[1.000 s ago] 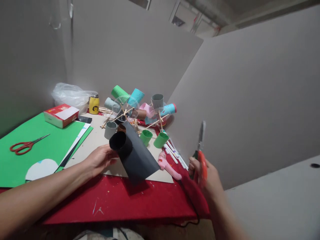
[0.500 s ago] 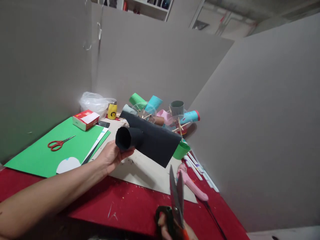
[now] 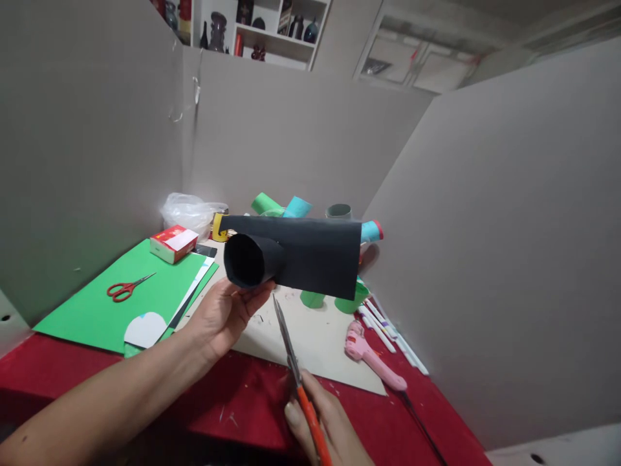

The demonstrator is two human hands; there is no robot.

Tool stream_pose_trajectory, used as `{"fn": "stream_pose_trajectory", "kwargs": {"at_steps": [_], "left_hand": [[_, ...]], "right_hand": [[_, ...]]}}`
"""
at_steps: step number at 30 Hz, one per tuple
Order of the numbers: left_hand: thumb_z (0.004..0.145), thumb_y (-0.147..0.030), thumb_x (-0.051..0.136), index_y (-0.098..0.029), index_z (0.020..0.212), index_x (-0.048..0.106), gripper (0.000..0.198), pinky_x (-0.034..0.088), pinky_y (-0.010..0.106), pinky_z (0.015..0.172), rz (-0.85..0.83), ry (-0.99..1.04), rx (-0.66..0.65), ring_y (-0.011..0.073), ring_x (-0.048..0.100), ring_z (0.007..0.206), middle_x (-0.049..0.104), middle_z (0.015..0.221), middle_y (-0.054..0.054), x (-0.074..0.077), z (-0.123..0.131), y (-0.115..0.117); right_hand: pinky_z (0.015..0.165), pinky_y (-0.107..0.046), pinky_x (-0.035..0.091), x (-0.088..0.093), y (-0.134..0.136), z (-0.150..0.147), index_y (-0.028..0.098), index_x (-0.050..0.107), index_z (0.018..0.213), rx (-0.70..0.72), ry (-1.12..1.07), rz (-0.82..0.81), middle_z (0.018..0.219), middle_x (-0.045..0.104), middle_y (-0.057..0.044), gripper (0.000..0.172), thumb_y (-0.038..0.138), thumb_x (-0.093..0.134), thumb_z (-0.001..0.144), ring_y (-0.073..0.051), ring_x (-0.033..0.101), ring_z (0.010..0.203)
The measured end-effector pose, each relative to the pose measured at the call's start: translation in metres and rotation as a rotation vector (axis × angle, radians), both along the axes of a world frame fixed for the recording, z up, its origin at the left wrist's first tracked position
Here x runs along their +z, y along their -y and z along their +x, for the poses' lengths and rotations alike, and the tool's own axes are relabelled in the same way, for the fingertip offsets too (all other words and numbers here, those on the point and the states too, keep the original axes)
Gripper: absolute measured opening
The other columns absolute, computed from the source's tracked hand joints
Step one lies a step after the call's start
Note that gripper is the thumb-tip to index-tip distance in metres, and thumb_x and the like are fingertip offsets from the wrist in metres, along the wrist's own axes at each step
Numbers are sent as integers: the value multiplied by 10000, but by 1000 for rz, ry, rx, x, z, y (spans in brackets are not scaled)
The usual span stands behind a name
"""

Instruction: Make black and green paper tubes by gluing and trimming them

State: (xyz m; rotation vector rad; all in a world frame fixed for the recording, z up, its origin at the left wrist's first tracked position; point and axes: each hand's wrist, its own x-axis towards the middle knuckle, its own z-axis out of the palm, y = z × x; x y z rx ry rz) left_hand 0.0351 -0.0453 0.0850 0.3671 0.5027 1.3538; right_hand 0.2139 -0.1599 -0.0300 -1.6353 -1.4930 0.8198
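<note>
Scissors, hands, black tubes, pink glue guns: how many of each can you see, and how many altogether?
Scissors: 2 (orange-handled scissors, red-handled scissors)
Hands: 2 (left hand, right hand)
Black tube: 1
Pink glue gun: 1
Total: 6

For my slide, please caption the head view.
Left hand holds partly rolled black paper; right hand holds orange-handled scissors, pink glue gun nearby.
</note>
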Motion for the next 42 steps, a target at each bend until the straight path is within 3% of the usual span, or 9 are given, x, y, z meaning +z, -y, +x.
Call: {"fn": "stream_pose_trajectory", "kwargs": {"at_steps": [2, 5, 9, 13, 18, 24, 28, 38, 42], "left_hand": [[815, 7, 554, -87, 705, 698, 204, 619, 203, 644, -20, 32, -6, 134, 716, 624, 743, 687, 73, 3, 1, 7], [822, 31, 541, -86, 688, 673, 222, 612, 193, 606, -33, 39, -1, 130, 715, 618, 731, 667, 66, 3, 1, 12], [813, 30, 562, -99, 761, 676, 180, 609, 199, 623, 38, 12, 23, 123, 715, 642, 739, 712, 57, -2, 4, 11], [779, -50, 672, -120, 829, 685, 87, 604, 209, 677, 192, -43, 29, 117, 710, 696, 748, 790, 48, -15, 7, 7], [675, -165, 823, -151, 868, 694, 232, 589, 223, 727, 242, -93, 39, 122, 706, 761, 751, 852, 25, -26, 10, 7], [601, -234, 881, -156, 784, 692, 275, 573, 240, 720, 210, -126, 35, 121, 676, 733, 722, 759, -7, -35, 19, 9], [625, -183, 853, -155, 734, 690, 199, 556, 229, 730, 222, -155, 22, 105, 647, 729, 702, 741, -15, -42, 23, 11], [693, -164, 791, -116, 739, 715, 101, 553, 249, 704, 192, -216, -167, 127, 657, 703, 730, 826, 66, -41, 20, 14], [713, -152, 734, -96, 878, 746, 174, 555, 252, 730, 181, -184, -201, 142, 671, 746, 741, 898, 99, -39, 14, 9]], "right_hand": [[1069, -400, 351, -2, -4, -1, 181, 521, 1367, -4, 17, 13, 1290, 595, -161, 837, 774, 526, 775, -337, 500, 1232], [991, -406, 421, -5, -10, 1, 207, 573, 1291, 71, -9, 54, 1170, 647, -140, 717, 737, 517, 811, -331, 555, 1131], [713, -338, 513, -10, -19, 6, 225, 621, 1145, 198, -137, 53, 866, 651, -72, 535, 663, 549, 845, -269, 618, 839], [535, -278, 447, -8, -28, 3, 204, 604, 1065, 296, -268, 32, 686, 536, -6, 491, 649, 509, 881, -179, 526, 605], [544, -252, 406, 2, -35, -6, 179, 567, 1030, 381, -340, 56, 679, 456, 32, 479, 633, 461, 919, -127, 441, 574], [548, -247, 403, 4, -41, -16, 180, 534, 992, 337, -467, 33, 707, 470, 27, 416, 587, 475, 936, -127, 458, 586], [529, -253, 399, 5, -45, -21, 188, 518, 973, 293, -561, 3, 676, 437, 41, 426, 608, 460, 929, -123, 427, 548], [482, -240, 347, 7, -47, -16, 172, 553, 904, 283, -506, 24, 598, 431, 54, 495, 663, 487, 884, -115, 391, 502], [465, -237, 340, 9, -48, -15, 181, 544, 874, 256, -523, 4, 578, 436, 58, 506, 685, 488, 872, -108, 378, 481]]}}
